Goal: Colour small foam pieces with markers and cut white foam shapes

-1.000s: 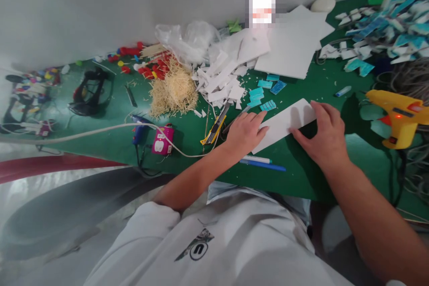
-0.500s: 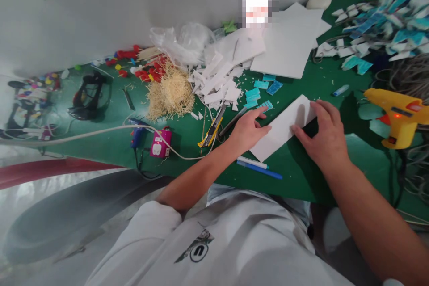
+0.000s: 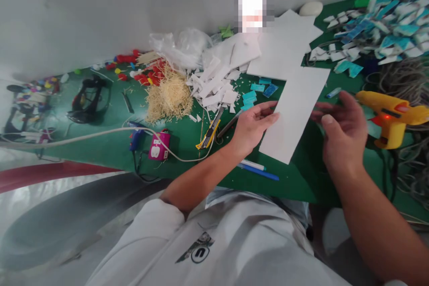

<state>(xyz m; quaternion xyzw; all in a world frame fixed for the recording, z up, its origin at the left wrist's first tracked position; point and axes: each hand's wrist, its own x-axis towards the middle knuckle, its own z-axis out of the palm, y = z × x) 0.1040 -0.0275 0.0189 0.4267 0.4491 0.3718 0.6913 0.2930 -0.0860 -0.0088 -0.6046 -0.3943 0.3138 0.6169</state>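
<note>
A long white rectangular sheet [image 3: 295,111] is lifted off the green table [image 3: 187,143] and turned nearly end-on, its far end pointing away from me. My left hand [image 3: 253,126] grips its left edge, fingers curled round it. My right hand [image 3: 345,136] hovers at the sheet's right edge with fingers stretched out and thumb apart. The fingertips, slightly blurred, just reach the edge without gripping it.
A yellow glue gun [image 3: 390,118] lies right of my right hand. A yellow utility knife [image 3: 209,132], two pens [image 3: 258,169], white scraps [image 3: 217,82], teal pieces [image 3: 256,91], pale sticks [image 3: 169,96] and larger white sheets [image 3: 284,49] lie around. A pink device [image 3: 157,148] and cable sit left.
The sheet lay flat under both hands; now it is raised and swung so its far end points away. My right hand came off its top and moved right.
</note>
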